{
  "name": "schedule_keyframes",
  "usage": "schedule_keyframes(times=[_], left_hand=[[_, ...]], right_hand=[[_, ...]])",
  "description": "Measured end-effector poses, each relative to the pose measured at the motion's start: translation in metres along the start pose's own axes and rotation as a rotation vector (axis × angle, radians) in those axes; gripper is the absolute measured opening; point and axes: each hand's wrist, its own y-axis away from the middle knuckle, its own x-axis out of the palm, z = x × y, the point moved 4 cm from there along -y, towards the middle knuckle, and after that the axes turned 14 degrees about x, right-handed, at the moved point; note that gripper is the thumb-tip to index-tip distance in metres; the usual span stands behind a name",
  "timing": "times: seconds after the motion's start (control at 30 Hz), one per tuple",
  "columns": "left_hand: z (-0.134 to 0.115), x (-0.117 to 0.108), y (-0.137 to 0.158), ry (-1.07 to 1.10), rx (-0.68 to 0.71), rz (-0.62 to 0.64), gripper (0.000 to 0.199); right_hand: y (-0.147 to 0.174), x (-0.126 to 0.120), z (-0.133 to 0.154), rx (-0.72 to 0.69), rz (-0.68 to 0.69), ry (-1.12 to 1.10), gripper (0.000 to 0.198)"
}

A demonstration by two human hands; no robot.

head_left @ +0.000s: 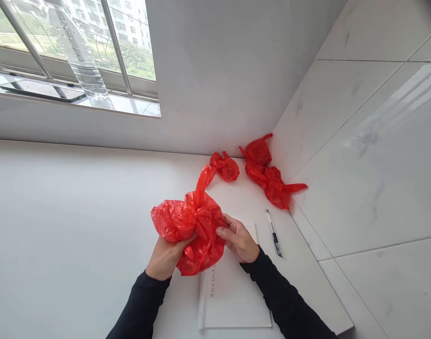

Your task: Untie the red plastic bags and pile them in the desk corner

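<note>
Between my hands, above the table, is a red plastic bag [204, 226], crumpled and tied in a knot, with one handle sticking up. My left hand [169, 254] supports it from below on the left, its thumb on the front and the other fingers hidden behind. On the right edge, my right hand [238, 238] pinches the plastic between thumb and fingers. What the bag contains cannot be seen. Beneath it lies an open notebook [236, 301] with a column of handwritten numbers, its upper part partly covered by the bag and my right hand.
Three more knotted red bags, a small one [225, 167] and two touching ones [258, 150] [277, 188], lie in the back corner. A black pen [275, 238] rests right of the notebook. On the window sill stand a water bottle [84, 66] and a flat tablet [42, 90]. Tiled wall [371, 188] bounds the right.
</note>
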Motion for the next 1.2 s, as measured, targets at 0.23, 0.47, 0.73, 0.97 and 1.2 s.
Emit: schedule_keyframes(times=[0.23,0.47,0.73,0.97,1.2], left_hand=[[0.006,-0.003,-0.003,0.119,-0.069,-0.138,0.049],[0.012,0.0,0.006,0.114,-0.163,0.102,0.02],[0.004,0.003,0.006,-0.049,-0.034,0.089,0.037],[-0.004,0.005,0.001,0.015,0.064,-0.064,0.047],[0.008,-0.003,0.001,-0.08,0.029,0.194,0.034]], right_hand=[[-0.002,-0.006,-0.007,0.041,-0.101,0.003,0.027],[-0.003,-0.016,-0.008,-0.045,-0.253,0.047,0.034],[0.002,0.008,0.0,-0.033,0.017,0.056,0.036],[0.004,0.003,-0.001,-0.043,-0.049,0.009,0.047],[0.006,0.005,0.006,-0.109,-0.093,0.076,0.061]])
